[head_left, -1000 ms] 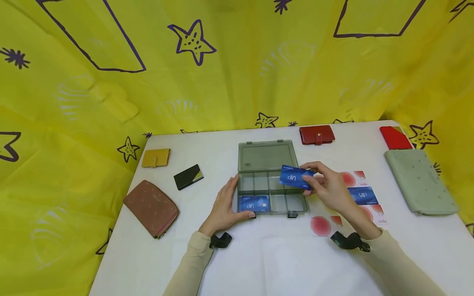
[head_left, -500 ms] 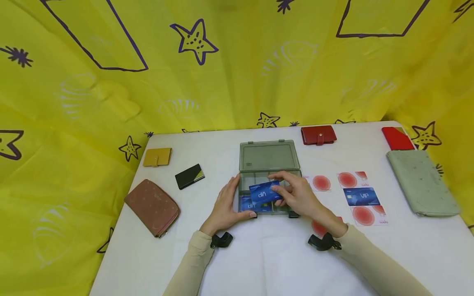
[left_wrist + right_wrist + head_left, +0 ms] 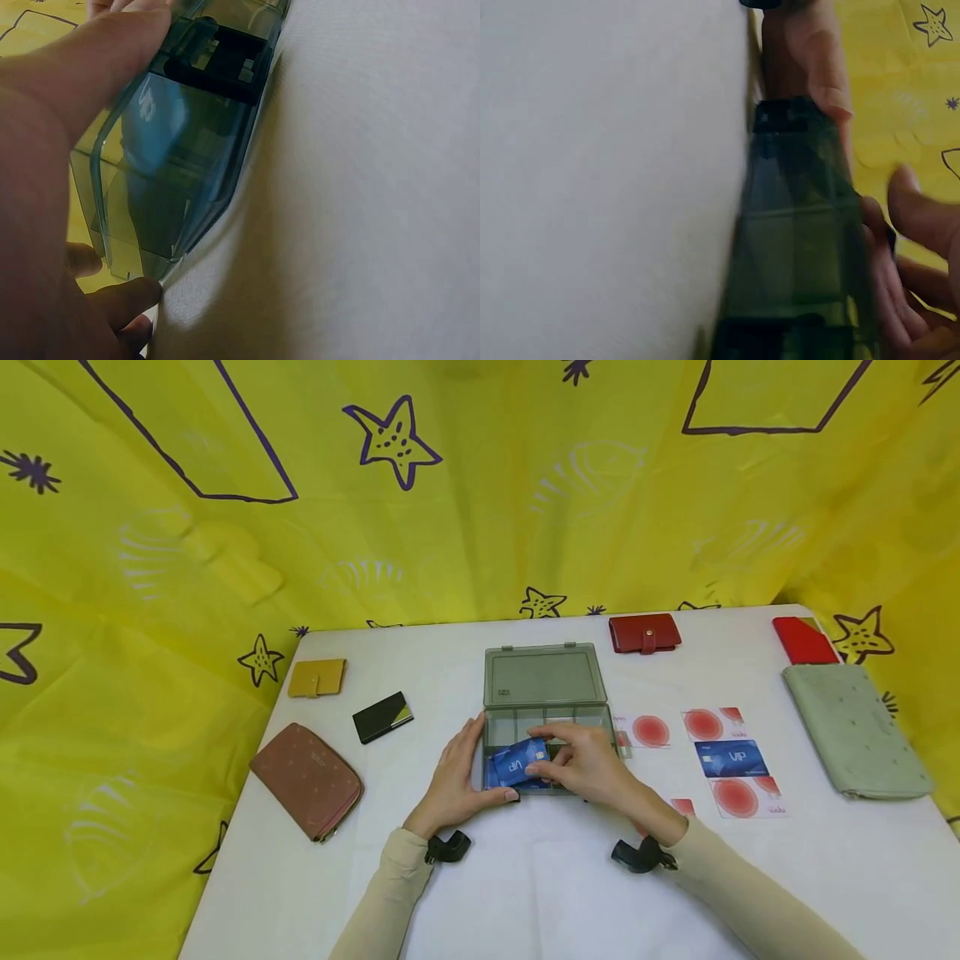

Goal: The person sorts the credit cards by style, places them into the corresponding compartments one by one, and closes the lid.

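A clear grey-green plastic compartment box lies with its lid folded back on the white table. My left hand holds its front left corner, thumb on the front edge and fingers along the left side. Between thumb and fingertips, my right hand pinches a blue VIP card, tilted over the wide front left compartment. Beneath it another blue card lies in that compartment, mostly covered. The left wrist view shows blue through the clear wall. In the right wrist view the box is blurred.
Right of the box are red-and-white cards and a blue VIP card. Around them lie a red wallet, green wallet and red card holder. Leftward are a brown wallet, black card case and yellow wallet.
My right hand has carried the blue VIP card left and down, from over the box's right part to the front left compartment. The left hand has stayed on the box.
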Demonstrator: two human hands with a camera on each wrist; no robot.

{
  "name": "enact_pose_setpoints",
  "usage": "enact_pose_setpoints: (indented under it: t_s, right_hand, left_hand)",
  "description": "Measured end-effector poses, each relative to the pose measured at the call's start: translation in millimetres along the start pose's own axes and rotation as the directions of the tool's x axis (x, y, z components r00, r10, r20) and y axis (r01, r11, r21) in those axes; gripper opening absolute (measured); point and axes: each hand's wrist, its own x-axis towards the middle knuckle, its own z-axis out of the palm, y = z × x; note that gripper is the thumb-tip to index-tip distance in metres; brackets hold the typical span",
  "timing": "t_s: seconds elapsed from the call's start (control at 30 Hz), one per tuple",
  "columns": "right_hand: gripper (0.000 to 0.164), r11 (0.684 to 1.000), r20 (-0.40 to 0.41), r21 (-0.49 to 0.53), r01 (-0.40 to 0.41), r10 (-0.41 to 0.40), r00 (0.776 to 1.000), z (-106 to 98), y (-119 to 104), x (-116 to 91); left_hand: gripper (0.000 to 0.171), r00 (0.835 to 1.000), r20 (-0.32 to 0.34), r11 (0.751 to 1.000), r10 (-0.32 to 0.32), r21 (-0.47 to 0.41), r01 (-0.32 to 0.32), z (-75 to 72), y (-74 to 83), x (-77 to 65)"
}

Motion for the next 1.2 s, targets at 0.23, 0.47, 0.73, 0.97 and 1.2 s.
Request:
enact_pose_setpoints:
  t_s: [0.23,0.47,0.73,0.97,1.2]
  right_hand:
    - [0.057,0.978,0.230,-0.199,0.056,-0.009,0.973,-14,-4,1]
    - [0.052,0.951,0.222,-0.299,0.078,-0.010,0.975,-32,1,-3]
    - [0.052,0.962,0.014,-0.271,0.008,-0.004,1.000,-123,28,-24]
    - [0.063,0.871,0.093,-0.412,-0.268,0.332,0.939,-192,58,-76]
    - [0.074,0.816,0.084,-0.423,-0.393,0.467,0.880,-210,86,-109]
  left_hand:
    - [0.125,1.000,0.003,1.000,-0.011,0.005,0.011,-0.3,1.7,1.8]
    - [0.125,1.000,-0.001,1.000,-0.027,-0.006,0.027,2.4,2.2,0.5]
    - [0.124,1.000,-0.007,1.000,-0.025,-0.009,0.025,2.1,0.9,-1.2]
    - [0.124,1.000,0.009,1.000,-0.020,-0.013,0.020,4.9,0.2,-1.9]
    - [0.124,1.000,-0.007,1.000,-0.004,-0.023,0.004,5.1,0.2,-0.9]
